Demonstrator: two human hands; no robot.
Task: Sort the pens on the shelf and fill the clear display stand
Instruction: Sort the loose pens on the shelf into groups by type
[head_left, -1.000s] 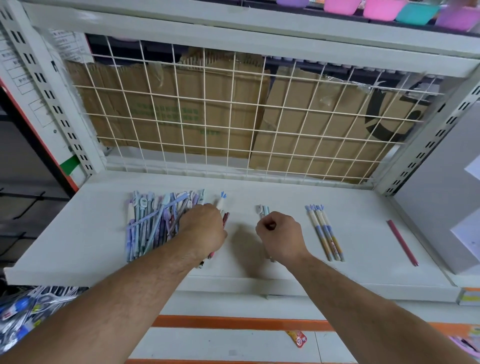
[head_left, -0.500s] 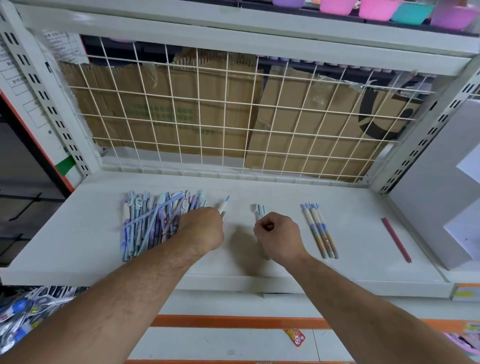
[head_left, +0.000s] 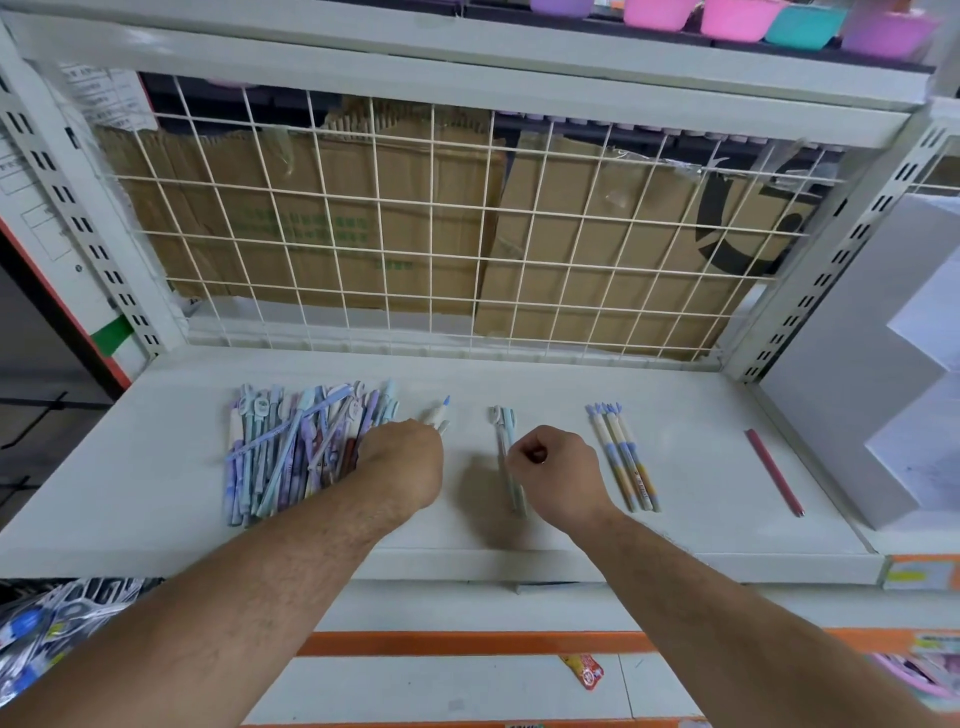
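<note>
On the white shelf (head_left: 156, 467), toward its left edge, a loose pile of pens (head_left: 280, 452) in blues and purples, caps toward the back edge. Against the pile's right side, the left hand (head_left: 402, 462), knuckles up, fingers curled under and hidden, closed on a white pen (head_left: 439, 415) with its blue tip poking out past the knuckles toward the back edge. At the shelf's middle, the right hand (head_left: 558, 475), balled loosely, thumb against forefinger, just right of two pale pens (head_left: 503, 441) lying side by side; pinching them or merely beside them, cannot tell. Further right, apart from that hand, four striped pens (head_left: 623, 457) laid in a tight row. Near the right edge, alone, a red pen (head_left: 774, 473). Hard by the right edge, a pale stepped display stand (head_left: 841, 405). Along the back edge, a wire grid (head_left: 431, 234) with flattened cardboard (head_left: 597, 249) behind. Overhead, coloured bowls (head_left: 737, 18) on an upper level.
</note>
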